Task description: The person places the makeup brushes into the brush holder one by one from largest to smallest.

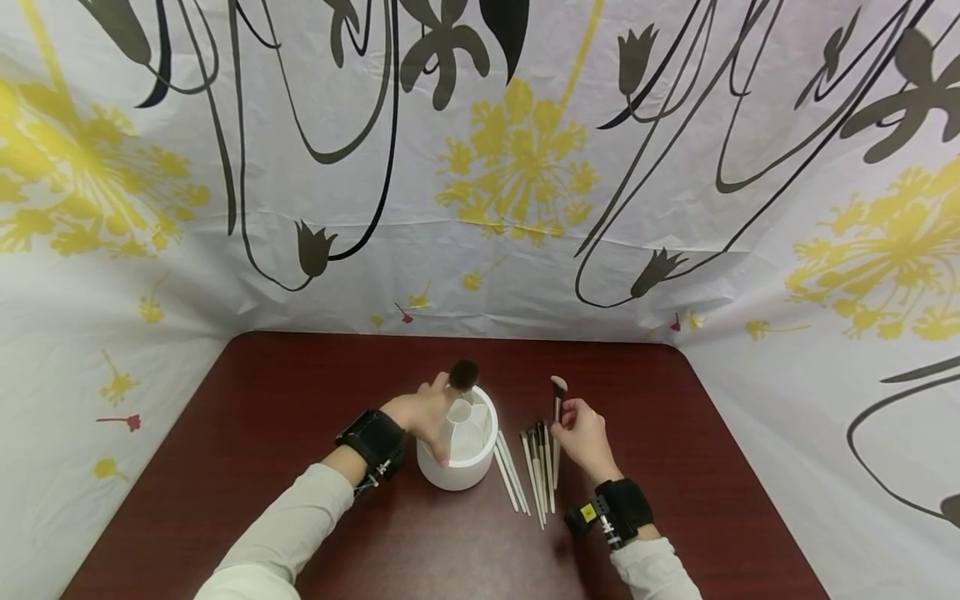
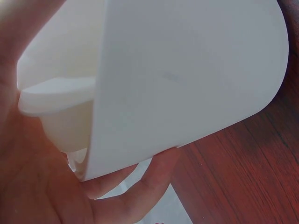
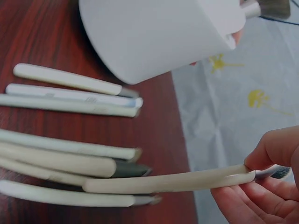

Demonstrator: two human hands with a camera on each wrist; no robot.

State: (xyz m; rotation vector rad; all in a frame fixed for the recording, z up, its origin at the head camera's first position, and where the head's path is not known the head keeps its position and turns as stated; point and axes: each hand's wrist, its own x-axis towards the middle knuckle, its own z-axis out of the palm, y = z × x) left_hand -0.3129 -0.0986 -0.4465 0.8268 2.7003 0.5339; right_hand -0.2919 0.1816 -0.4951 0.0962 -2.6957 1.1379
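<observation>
Makeup brush [image 3: 168,183]: my right hand [image 1: 587,437] is pinching it between thumb and fingers near its bristles.
My left hand [image 1: 422,417] is gripping the white divided cup [image 1: 455,477]; a dark-bristled brush [image 1: 464,375] is rising beside those fingers, and loose brushes [image 3: 60,159] are lying between my hands.

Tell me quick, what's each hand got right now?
Left hand: closed on the cup, gripping its rim.
Right hand: closed, pinching a brush near its bristles.
</observation>
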